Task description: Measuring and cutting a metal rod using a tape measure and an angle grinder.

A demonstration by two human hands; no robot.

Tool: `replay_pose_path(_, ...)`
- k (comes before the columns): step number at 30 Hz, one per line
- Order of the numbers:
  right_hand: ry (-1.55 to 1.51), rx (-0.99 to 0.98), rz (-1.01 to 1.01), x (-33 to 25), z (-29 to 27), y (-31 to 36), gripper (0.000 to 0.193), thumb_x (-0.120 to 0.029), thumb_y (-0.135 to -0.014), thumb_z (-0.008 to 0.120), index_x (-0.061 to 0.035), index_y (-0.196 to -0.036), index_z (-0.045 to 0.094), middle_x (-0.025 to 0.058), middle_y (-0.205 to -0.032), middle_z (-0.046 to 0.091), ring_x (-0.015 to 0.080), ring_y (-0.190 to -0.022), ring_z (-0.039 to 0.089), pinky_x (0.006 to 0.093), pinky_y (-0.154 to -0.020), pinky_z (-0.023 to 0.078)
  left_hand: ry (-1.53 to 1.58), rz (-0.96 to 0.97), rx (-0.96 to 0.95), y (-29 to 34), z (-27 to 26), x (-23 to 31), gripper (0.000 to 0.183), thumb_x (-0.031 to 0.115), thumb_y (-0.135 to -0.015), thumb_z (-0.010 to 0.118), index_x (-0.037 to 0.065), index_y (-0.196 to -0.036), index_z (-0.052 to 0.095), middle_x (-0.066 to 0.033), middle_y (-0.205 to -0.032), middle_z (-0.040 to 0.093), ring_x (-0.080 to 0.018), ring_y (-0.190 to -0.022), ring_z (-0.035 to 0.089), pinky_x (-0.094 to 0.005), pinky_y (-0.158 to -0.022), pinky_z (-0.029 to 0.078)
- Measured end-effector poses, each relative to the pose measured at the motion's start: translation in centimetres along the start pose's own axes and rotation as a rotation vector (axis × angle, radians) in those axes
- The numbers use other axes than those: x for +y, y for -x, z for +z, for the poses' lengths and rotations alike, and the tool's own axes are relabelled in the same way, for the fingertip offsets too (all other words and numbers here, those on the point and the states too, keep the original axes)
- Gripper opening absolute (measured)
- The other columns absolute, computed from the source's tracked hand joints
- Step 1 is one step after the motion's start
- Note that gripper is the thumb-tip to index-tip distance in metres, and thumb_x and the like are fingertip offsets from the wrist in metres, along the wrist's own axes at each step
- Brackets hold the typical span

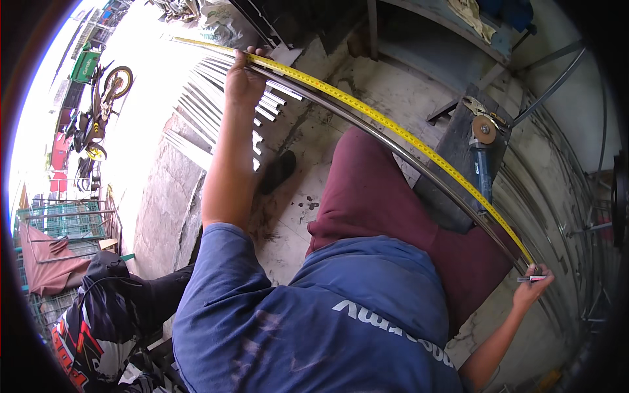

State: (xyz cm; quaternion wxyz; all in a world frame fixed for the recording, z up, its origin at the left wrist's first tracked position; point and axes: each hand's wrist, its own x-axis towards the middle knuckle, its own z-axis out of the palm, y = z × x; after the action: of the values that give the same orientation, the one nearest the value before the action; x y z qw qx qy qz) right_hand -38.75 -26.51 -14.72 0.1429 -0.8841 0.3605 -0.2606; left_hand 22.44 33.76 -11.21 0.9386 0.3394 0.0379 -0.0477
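A yellow tape measure is stretched along a long, shiny metal tube, which crosses in front of my body above my knees. My left hand, on the extended left arm, is closed around the tube and the tape; the tape's far end runs on beyond it. At the lower right, my right hand pinches the tape near the tube's near end. A slim pen-like stick, whitish with a dark tip, also sits in those fingers; its exact kind is too small to tell.
An angle grinder rests on a dark low bench beside my knee. Many cut metal tubes lie on the floor ahead left. Long rods lie along the right. A person's sleeve is close at left; a motorcycle stands beyond.
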Motion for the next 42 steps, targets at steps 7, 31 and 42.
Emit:
replay_pose_path(7, 0.081, -0.013, -0.04, -3.5, -0.2, -4.0, 0.049, -0.031, -0.099, 0.076, -0.0002, -0.124, 0.047, 0.0207, -0.117, 0.065, 0.0423, -0.105, 0.063, 0.0491, -0.091, 0.049, -0.06, 0.091, 0.174, -6.8, -1.9, 7.2, 0.035, 0.027, -0.115, 0.044, -0.003, -0.127, 0.054, -0.0169, -0.119, 0.063, -0.0319, -0.107, 0.064, -0.0566, -0.106, 0.051)
replay_pose_path(31, 0.011, -0.039, -0.155, -4.2, 3.5, -6.5, 0.049, -0.034, -0.096, 0.081, -0.0011, -0.112, 0.049, 0.0177, -0.1, 0.067, 0.0403, -0.092, 0.065, 0.0467, -0.083, 0.052, -0.151, -0.029, 0.049, -5.9, -1.9, 5.8, 0.037, 0.026, -0.11, 0.055, -0.007, -0.128, 0.058, -0.019, -0.118, 0.066, -0.0349, -0.111, 0.066, -0.058, -0.108, 0.052)
replay_pose_path(42, 0.057, -0.09, -0.062, -4.1, 3.5, -5.7, 0.051, -0.031, -0.094, 0.082, -0.0006, -0.12, 0.051, 0.0234, -0.109, 0.069, 0.0445, -0.098, 0.066, 0.0487, -0.087, 0.052, -0.183, -0.031, 0.038, -4.5, -2.0, 4.8, 0.035, 0.027, -0.112, 0.052, -0.005, -0.126, 0.06, -0.0152, -0.111, 0.066, -0.0327, -0.107, 0.066, -0.0628, -0.107, 0.049)
